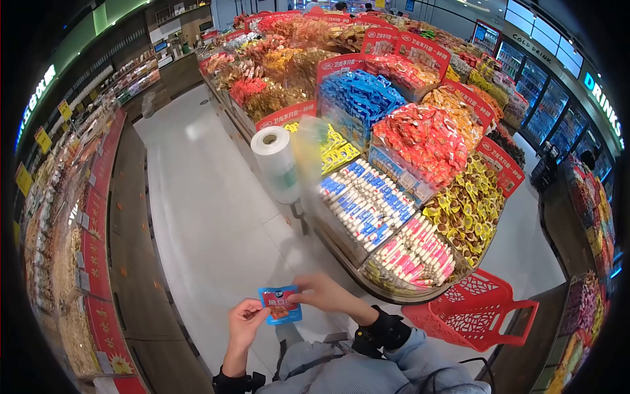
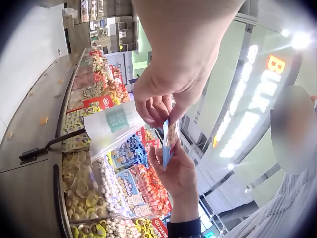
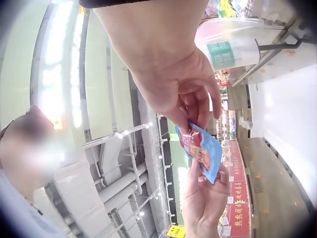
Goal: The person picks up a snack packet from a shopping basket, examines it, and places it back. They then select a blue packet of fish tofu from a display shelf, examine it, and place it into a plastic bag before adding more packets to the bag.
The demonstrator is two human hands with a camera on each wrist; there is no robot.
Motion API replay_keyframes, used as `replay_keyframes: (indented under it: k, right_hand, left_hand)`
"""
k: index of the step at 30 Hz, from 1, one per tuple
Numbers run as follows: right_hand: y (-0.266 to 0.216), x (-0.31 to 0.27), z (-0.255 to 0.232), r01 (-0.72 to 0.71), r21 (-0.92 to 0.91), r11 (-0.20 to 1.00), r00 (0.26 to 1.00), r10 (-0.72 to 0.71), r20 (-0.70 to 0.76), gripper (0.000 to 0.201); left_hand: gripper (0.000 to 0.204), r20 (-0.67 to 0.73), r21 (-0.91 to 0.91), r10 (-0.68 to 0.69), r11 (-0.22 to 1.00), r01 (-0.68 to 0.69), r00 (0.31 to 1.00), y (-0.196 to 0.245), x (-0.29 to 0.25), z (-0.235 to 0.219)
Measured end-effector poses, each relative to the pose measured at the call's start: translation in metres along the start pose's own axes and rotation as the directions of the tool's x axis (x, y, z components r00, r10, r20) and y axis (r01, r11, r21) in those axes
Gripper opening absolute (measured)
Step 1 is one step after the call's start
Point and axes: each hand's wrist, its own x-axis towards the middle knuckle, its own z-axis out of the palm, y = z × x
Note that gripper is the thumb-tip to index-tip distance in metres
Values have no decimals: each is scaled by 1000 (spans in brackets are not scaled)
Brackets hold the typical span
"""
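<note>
1. Location: I am holding the blue-edged packet point(image 1: 282, 314) in the air in front of my body, above the pale floor point(image 1: 197, 217); the red basket point(image 1: 462, 314) is standing off to my right, apart from it.
2. Left hand point(image 1: 243, 322): thumb and fingers are pinching one end of the packet, clamped on its margin.
3. Right hand point(image 1: 323, 293): thumb and forefinger are gripping the opposite end, near a corner; the other fingers are curling loosely behind, and I cannot tell from these views whether they are touching it.
4. Weight: the packet is looking small and thin, so I am judging it light, well within a fingertip hold.
5. Stiffness: the glossy face is catching light and bowing slightly; I am expecting flexible film with firmer borders and soft contents.
6. Slip: the sheen is suggesting a slick surface, so I am favouring dry pads and a flat pinch.
7. Recommended hold: I am preferring the blue borders; squeezing the middle would be risking crushed contents or a strained seam.
</note>
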Motion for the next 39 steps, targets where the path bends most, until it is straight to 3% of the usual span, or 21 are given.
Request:
replay_keyframes:
  k: [4, 8, 11, 16, 22, 31, 37, 39]
  right_hand:
    - [3, 87, 22, -4, -7, 1000, 996, 3, -94, 18]
    - [11, 181, 48, 92, 85, 992, 995, -88, -55, 17]
    - [-5, 236, 53, 19, 5, 1000, 1000, -19, 4, 16]
    - [-13, 315, 57, 29, 165, 986, 995, -12, -104, 14]
    - [1, 400, 43, 91, 191, 977, 981, -55, -187, 13]
    - [16, 534, -39, 211, 103, 972, 921, -163, -353, 10]
    - [20, 582, -88, 216, 73, 974, 856, -153, -493, 11]
    - [18, 583, -101, 186, 40, 982, 836, -137, -531, 12]
  left_hand:
    - [10, -19, 81, 30, 996, -28, 999, 21, 67, -64]
    - [10, -79, 50, 89, 995, -85, 993, 45, 121, -125]
    - [9, -135, 27, 98, 995, -95, 986, 45, 163, -168]
    - [7, -190, 53, 123, 992, -115, 974, 57, 223, -208]
    - [6, -199, 104, 199, 978, -181, 960, 68, 295, -234]
    - [7, -145, 143, 268, 958, -248, 953, 94, 452, -229]
    - [10, -101, 88, 344, 938, -336, 933, 124, 539, -205]
    - [12, -21, 91, 350, 934, -347, 937, 123, 565, -203]
